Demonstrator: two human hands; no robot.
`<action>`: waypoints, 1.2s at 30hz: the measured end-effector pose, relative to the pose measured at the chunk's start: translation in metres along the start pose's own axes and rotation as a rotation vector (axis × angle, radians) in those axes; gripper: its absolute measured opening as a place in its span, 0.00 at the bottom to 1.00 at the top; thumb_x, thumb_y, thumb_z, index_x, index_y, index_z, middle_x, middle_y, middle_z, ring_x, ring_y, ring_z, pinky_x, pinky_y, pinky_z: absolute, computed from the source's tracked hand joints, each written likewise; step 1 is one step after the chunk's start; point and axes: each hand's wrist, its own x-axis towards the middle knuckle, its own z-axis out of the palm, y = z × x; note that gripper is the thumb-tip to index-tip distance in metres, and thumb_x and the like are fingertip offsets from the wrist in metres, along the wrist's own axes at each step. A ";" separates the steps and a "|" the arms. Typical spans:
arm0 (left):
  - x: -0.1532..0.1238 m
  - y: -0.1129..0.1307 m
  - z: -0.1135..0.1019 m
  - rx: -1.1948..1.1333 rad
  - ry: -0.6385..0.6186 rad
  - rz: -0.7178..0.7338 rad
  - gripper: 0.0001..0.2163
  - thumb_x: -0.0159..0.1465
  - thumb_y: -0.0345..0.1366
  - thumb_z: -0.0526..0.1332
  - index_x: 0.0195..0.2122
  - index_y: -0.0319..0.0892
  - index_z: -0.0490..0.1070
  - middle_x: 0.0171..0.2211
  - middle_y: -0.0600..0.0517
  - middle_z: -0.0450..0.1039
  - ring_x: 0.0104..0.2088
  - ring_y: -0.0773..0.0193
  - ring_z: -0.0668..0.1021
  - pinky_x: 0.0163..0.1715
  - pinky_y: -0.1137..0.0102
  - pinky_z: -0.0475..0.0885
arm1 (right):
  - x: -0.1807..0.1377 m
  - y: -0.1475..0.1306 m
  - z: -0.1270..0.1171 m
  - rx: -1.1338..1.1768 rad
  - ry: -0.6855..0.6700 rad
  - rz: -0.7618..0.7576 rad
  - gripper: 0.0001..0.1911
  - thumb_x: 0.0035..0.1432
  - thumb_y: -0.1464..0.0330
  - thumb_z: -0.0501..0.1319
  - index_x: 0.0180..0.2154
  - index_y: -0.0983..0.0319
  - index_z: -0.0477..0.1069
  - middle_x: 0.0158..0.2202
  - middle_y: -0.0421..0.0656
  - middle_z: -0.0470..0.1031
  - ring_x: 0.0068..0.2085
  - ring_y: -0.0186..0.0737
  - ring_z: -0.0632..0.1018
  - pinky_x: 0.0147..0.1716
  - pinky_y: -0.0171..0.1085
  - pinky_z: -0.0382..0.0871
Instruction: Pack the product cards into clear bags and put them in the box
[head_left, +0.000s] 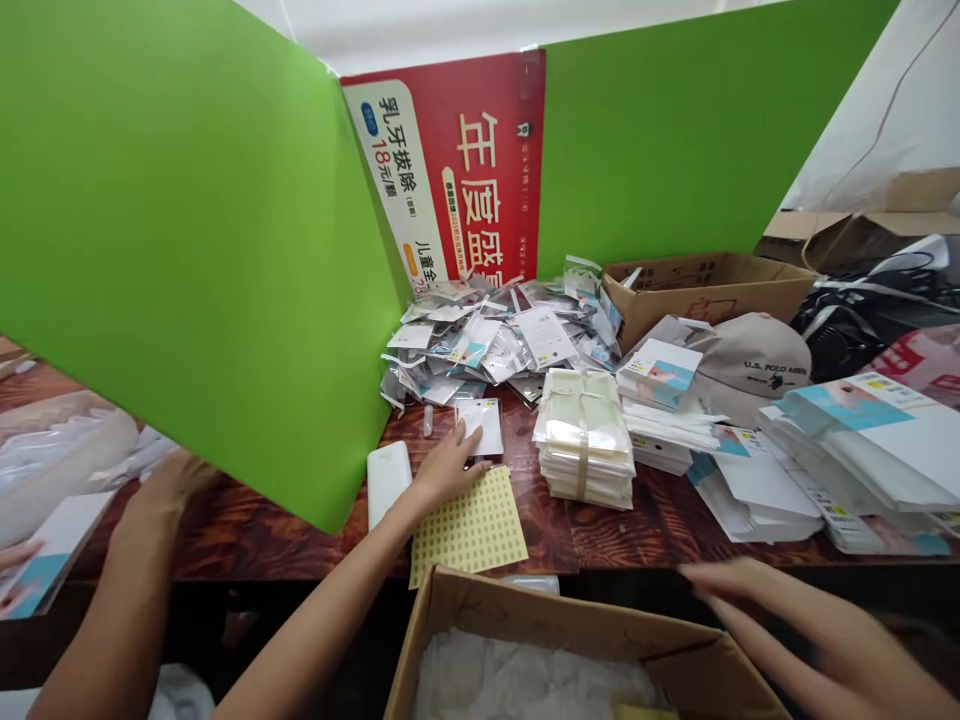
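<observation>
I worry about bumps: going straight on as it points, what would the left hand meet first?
First, the small rectangular white card, which the left hand seems to touch; beyond, probably the heap of clear-wrapped white packets, though depth is unclear.

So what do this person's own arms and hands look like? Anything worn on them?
The left hand and left forearm are bare: no glove, sleeve, watch or bracelet shows. The right hand looks gloveless too, though blurred.

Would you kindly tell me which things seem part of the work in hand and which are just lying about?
Likely in use: white card packet touched by the left hand; yellow sticker sheet; heaped card packets; nearest cardboard box.
Likely lying about: baseball cap; white power bank.
</observation>
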 end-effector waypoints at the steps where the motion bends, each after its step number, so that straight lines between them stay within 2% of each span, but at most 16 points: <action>1: 0.001 -0.001 0.001 0.002 0.002 0.010 0.23 0.67 0.43 0.61 0.62 0.44 0.62 0.66 0.43 0.57 0.62 0.45 0.66 0.59 0.44 0.63 | 0.015 -0.003 0.010 -0.050 -0.127 -0.046 0.14 0.66 0.58 0.58 0.44 0.57 0.77 0.44 0.46 0.79 0.43 0.46 0.80 0.43 0.40 0.76; 3: 0.002 -0.002 0.002 0.006 0.018 0.020 0.23 0.68 0.42 0.60 0.62 0.44 0.62 0.66 0.43 0.58 0.62 0.46 0.66 0.59 0.45 0.64 | 0.050 -0.007 0.034 -0.177 -0.446 -0.189 0.14 0.70 0.65 0.52 0.47 0.60 0.75 0.45 0.46 0.79 0.44 0.43 0.80 0.44 0.37 0.75; 4: 0.002 -0.003 0.002 0.007 0.027 0.023 0.23 0.68 0.42 0.60 0.62 0.44 0.62 0.66 0.43 0.58 0.62 0.46 0.66 0.59 0.45 0.64 | 0.066 -0.007 0.045 -0.195 -0.521 -0.234 0.12 0.68 0.68 0.55 0.46 0.61 0.75 0.42 0.44 0.80 0.41 0.40 0.80 0.40 0.34 0.75; 6: 0.001 -0.005 0.003 0.008 0.039 0.025 0.23 0.68 0.42 0.60 0.62 0.44 0.62 0.66 0.42 0.57 0.63 0.46 0.65 0.59 0.45 0.64 | 0.090 -0.005 0.066 -0.257 -0.621 -0.332 0.09 0.60 0.71 0.63 0.44 0.61 0.75 0.39 0.43 0.78 0.37 0.40 0.79 0.34 0.32 0.72; 8: 0.000 -0.006 0.006 0.005 0.043 0.025 0.24 0.69 0.44 0.58 0.64 0.44 0.60 0.68 0.42 0.55 0.64 0.45 0.64 0.59 0.46 0.64 | 0.103 -0.002 0.081 -0.334 -0.668 -0.432 0.15 0.53 0.70 0.70 0.44 0.61 0.74 0.38 0.43 0.76 0.37 0.42 0.77 0.32 0.35 0.69; 10: -0.001 -0.007 0.008 0.003 0.041 0.023 0.26 0.69 0.46 0.57 0.65 0.42 0.58 0.69 0.39 0.52 0.66 0.45 0.61 0.60 0.48 0.63 | 0.108 0.000 0.089 -0.418 -0.703 -0.547 0.20 0.50 0.68 0.72 0.45 0.61 0.73 0.40 0.45 0.74 0.38 0.45 0.76 0.32 0.37 0.67; 14: 0.000 -0.008 0.011 0.001 0.035 0.003 0.28 0.69 0.48 0.54 0.67 0.40 0.58 0.69 0.35 0.50 0.68 0.43 0.59 0.61 0.53 0.62 | 0.114 0.003 0.098 -0.536 -0.727 -0.747 0.20 0.52 0.69 0.70 0.47 0.62 0.70 0.40 0.48 0.72 0.36 0.45 0.73 0.32 0.39 0.63; 20: 0.001 -0.006 0.010 -0.031 0.052 -0.028 0.26 0.68 0.45 0.56 0.66 0.42 0.60 0.69 0.38 0.53 0.66 0.42 0.62 0.62 0.54 0.61 | 0.117 0.011 0.111 -0.575 -0.677 -0.968 0.18 0.68 0.72 0.53 0.58 0.58 0.62 0.38 0.44 0.71 0.35 0.42 0.69 0.32 0.40 0.59; 23: 0.001 -0.006 0.010 -0.075 0.075 -0.032 0.24 0.68 0.42 0.58 0.65 0.42 0.62 0.68 0.38 0.55 0.66 0.44 0.62 0.62 0.53 0.60 | 0.116 0.012 0.113 -0.577 -0.645 -1.016 0.14 0.70 0.70 0.52 0.56 0.58 0.64 0.37 0.43 0.71 0.35 0.42 0.69 0.31 0.41 0.58; 26: 0.001 -0.007 0.010 -0.152 0.098 -0.040 0.22 0.68 0.40 0.60 0.62 0.43 0.64 0.66 0.41 0.59 0.65 0.47 0.64 0.62 0.48 0.61 | 0.116 0.012 0.113 -0.578 -0.619 -1.045 0.12 0.70 0.70 0.53 0.53 0.59 0.67 0.36 0.42 0.71 0.34 0.41 0.69 0.31 0.41 0.57; 31: 0.012 -0.007 -0.003 -0.396 0.139 -0.068 0.18 0.67 0.39 0.62 0.56 0.43 0.69 0.60 0.44 0.67 0.60 0.49 0.69 0.60 0.45 0.62 | 0.119 0.009 0.118 -0.571 -0.585 -1.101 0.18 0.71 0.70 0.52 0.60 0.53 0.62 0.37 0.42 0.71 0.33 0.41 0.69 0.30 0.40 0.56; 33: 0.019 -0.009 -0.015 -0.542 0.179 -0.108 0.15 0.67 0.39 0.62 0.52 0.41 0.72 0.56 0.45 0.72 0.56 0.50 0.73 0.57 0.48 0.66 | 0.120 0.006 0.121 -0.562 -0.581 -1.126 0.19 0.70 0.69 0.54 0.60 0.51 0.62 0.38 0.42 0.71 0.34 0.41 0.69 0.30 0.40 0.57; 36: 0.026 -0.013 -0.037 -0.831 0.252 -0.194 0.14 0.67 0.43 0.61 0.46 0.38 0.74 0.46 0.48 0.77 0.47 0.54 0.79 0.48 0.55 0.74 | 0.122 0.004 0.123 -0.549 -0.572 -1.149 0.19 0.68 0.67 0.57 0.59 0.49 0.64 0.39 0.41 0.71 0.35 0.41 0.70 0.31 0.40 0.59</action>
